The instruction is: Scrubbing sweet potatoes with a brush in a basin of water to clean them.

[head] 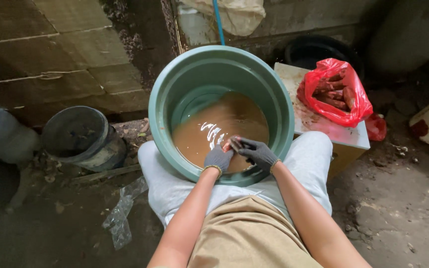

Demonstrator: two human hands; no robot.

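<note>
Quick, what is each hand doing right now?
Left hand: gloved, curled shut on the reddish root.
Right hand: gloved, also gripping it above the muddy water.

rough outdoor washing yard: bare dirt floor, concrete block wall, old buckets.

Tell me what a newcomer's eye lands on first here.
First the big green tub of muddy brown water in the middle, held between the person's knees. Over its near edge the gloved left hand and right hand grip a small reddish-brown piece. To the right, a bright red bag of similar pieces lies on a white board.
</note>
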